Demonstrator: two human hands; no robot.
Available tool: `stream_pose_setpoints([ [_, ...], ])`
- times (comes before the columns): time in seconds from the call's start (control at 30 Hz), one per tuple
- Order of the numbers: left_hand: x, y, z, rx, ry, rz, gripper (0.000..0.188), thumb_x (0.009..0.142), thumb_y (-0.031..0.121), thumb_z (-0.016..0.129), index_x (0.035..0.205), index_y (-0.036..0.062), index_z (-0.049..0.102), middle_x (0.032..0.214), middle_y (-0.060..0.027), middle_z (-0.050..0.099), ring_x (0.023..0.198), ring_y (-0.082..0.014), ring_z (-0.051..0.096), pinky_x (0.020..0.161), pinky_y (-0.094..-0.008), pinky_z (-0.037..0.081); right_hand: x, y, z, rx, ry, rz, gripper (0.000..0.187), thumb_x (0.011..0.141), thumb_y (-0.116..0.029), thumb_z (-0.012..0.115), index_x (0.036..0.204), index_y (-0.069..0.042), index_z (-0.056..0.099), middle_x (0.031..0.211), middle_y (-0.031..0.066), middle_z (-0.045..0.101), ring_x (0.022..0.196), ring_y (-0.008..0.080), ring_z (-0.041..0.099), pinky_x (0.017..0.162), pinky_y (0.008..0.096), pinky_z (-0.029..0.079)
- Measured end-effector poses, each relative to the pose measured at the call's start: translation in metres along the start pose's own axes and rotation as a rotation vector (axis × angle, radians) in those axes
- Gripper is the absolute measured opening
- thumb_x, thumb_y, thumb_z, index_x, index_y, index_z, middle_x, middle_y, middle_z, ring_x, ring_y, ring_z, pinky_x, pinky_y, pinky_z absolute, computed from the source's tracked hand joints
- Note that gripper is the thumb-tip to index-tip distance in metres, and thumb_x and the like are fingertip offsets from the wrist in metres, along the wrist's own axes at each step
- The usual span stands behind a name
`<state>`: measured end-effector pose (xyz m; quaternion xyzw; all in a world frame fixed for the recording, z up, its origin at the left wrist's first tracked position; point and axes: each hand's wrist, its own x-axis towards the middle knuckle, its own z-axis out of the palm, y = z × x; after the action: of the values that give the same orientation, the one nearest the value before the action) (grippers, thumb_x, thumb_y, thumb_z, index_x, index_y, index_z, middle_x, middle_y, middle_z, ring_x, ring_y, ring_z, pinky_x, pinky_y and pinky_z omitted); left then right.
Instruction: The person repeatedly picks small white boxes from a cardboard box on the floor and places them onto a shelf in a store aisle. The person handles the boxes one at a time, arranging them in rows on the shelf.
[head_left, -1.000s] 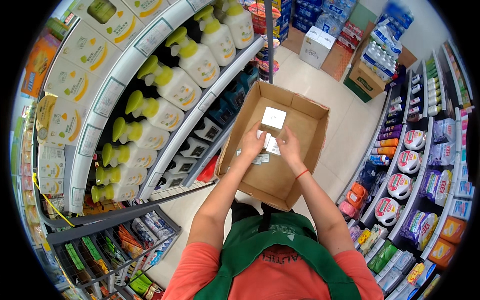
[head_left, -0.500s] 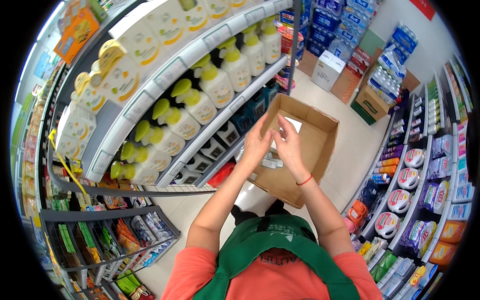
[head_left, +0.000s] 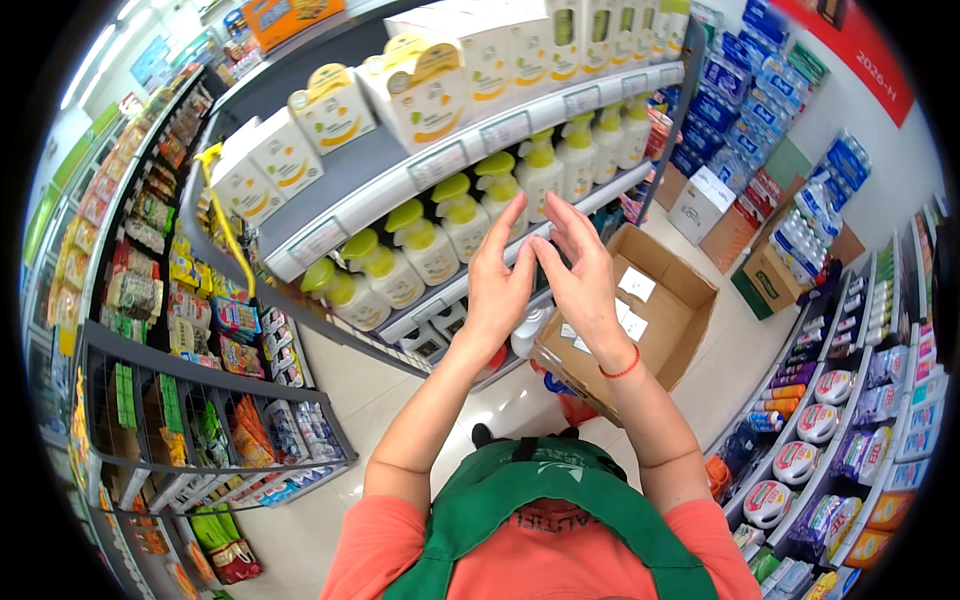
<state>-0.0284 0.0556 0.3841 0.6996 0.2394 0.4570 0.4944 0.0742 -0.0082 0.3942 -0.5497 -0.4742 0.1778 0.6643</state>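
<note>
My left hand (head_left: 498, 285) and my right hand (head_left: 580, 285) are raised in front of the shelf, empty. Their fingers stretch forward, and the two thumbs come close together. Past the fingertips, a row of white pump bottles (head_left: 428, 252) with lime-green tops lines a shelf. Below and right of my right hand, an uncovered cardboard box (head_left: 690, 335) holds a few small white packages (head_left: 637, 284). My right forearm and hand hide part of the box's left side. A red cord circles my right wrist.
White cartons (head_left: 335, 118) stand on the upper shelf above the pump bottles. A yellow strap (head_left: 232, 235) hangs at the shelf's left end. Packs of bottled drinks (head_left: 785, 105) are stacked at the far right. Another stocked shelf (head_left: 815, 430) runs along my right.
My view has turned left, so the shelf and box appear farther right. My hands have moved from over the box to in front of the pump bottles, staying open and empty.
</note>
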Motion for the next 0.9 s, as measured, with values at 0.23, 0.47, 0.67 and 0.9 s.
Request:
stream_pose_setpoints([
  [0.23, 0.01, 0.036, -0.056, 0.072, 0.173, 0.24, 0.05, 0.093, 0.0, 0.053, 0.143, 0.0008, 0.049, 0.14, -0.0206, 0.055, 0.13, -0.0302, 0.054, 0.106, -0.0363, 0.043, 0.018, -0.051, 0.054, 0.08, -0.117, -0.163, 0.05, 0.092, -0.001, 0.061, 0.14, 0.0, 0.05, 0.142, 0.0183, 0.052, 0.129, 0.0291, 0.054, 0.104, 0.0383, 0.047],
  [0.47, 0.026, 0.066, -0.102, 0.126, 0.168, 0.254, 0.055, 0.097, -0.006, 0.048, 0.15, -0.0005, 0.037, 0.151, -0.0188, 0.043, 0.14, -0.0261, 0.042, 0.113, -0.0365, 0.037, 0.043, -0.07, 0.091, 0.012, -0.093, -0.302, 0.054, 0.089, -0.007, 0.066, 0.141, 0.0, 0.05, 0.143, 0.0174, 0.051, 0.127, 0.0298, 0.055, 0.1, 0.0381, 0.048],
  [0.67, 0.048, 0.071, -0.111, 0.081, 0.131, 0.228, 0.057, 0.097, 0.001, 0.055, 0.15, -0.003, 0.034, 0.151, -0.023, 0.04, 0.141, -0.0273, 0.04, 0.114, -0.0386, 0.037, 0.074, -0.06, 0.096, -0.073, 0.036, -0.334, 0.061, 0.088, -0.012, 0.069, 0.142, 0.003, 0.046, 0.147, 0.0202, 0.045, 0.131, 0.0312, 0.05, 0.1, 0.0383, 0.047],
  [0.9, 0.066, 0.073, -0.115, 0.147, 0.1, 0.215, 0.06, 0.097, 0.008, 0.059, 0.15, -0.0051, 0.033, 0.153, -0.0215, 0.039, 0.141, -0.0267, 0.04, 0.114, -0.0394, 0.037, 0.097, -0.057, 0.096, -0.109, 0.107, -0.289, 0.06, 0.087, -0.01, 0.069, 0.141, 0.003, 0.046, 0.14, 0.0185, 0.049, 0.129, 0.0293, 0.05, 0.099, 0.0389, 0.047],
])
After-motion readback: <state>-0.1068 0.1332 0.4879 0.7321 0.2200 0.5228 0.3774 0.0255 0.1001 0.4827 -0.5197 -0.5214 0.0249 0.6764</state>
